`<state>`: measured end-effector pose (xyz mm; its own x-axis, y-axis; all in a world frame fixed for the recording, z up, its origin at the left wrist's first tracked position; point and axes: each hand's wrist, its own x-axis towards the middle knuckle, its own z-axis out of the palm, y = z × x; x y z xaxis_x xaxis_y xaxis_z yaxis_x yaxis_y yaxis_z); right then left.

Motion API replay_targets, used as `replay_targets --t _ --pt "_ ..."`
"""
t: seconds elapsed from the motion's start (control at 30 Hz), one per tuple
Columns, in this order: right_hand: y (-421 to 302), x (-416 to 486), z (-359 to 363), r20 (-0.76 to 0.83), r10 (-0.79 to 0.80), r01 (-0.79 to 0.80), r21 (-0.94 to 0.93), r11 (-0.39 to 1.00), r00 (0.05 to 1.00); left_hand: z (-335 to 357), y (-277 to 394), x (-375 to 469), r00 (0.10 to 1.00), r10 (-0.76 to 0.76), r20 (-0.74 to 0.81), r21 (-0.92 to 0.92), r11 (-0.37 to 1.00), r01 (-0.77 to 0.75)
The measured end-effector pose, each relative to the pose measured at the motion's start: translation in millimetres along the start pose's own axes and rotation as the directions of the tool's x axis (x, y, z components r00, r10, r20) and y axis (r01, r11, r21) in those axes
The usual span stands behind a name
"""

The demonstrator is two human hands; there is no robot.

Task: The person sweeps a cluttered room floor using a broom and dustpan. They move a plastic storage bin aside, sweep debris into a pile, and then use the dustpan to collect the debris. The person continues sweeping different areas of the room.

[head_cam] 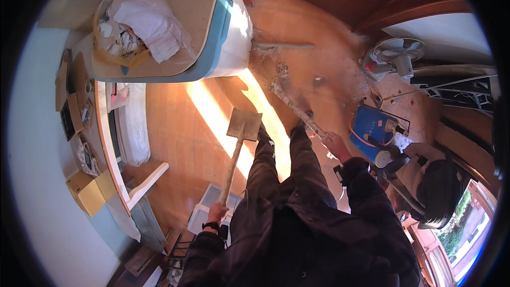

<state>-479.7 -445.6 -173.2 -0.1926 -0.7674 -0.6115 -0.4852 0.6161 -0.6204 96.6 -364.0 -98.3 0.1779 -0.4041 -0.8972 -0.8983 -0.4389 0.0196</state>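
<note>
My left hand (217, 212) grips the lower end of a long wooden handle. At the handle's far end is a flat, square metal shovel blade (246, 121), in front of my left foot. My right hand (336, 145) is closed around the stick handle of a broom (293, 105), which slants away to the upper left. Its bristles (270, 73) blend into the floor colour and are hard to make out. Dust and small debris (283, 72) lie on the floor beside the bristles. A pale scrap (318, 78) is a little further right.
A Panda washing machine (235, 44) carries a plastic bag of rubbish (139, 28). On the right stand a fan (398, 54), a blue knapsack sprayer (368, 127) and a dark-covered seat (430, 183). A shelf with cardboard boxes (85, 191) runs along the left. A grey pipe (285, 45) lies ahead.
</note>
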Motion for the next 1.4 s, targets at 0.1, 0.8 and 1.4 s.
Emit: replay_targets --t 0.1,0.8,1.4 --pt "-33.0 48.4 12.6 0.030 -0.040 0.042 -0.077 0.996 0.999 17.5 -25.6 0.9 0.990 -0.104 0.098 -0.108 0.988 0.114" --pt "-31.4 94.5 23.6 0.075 0.229 -0.240 0.234 0.942 0.971 11.1 -21.5 -15.2 1.000 -0.001 0.006 -0.055 0.998 0.001" --pt "-18.5 82.2 18.0 0.111 0.389 -0.401 0.376 0.835 0.915 7.0 -13.5 -12.3 0.998 0.070 0.005 0.000 0.998 -0.070"
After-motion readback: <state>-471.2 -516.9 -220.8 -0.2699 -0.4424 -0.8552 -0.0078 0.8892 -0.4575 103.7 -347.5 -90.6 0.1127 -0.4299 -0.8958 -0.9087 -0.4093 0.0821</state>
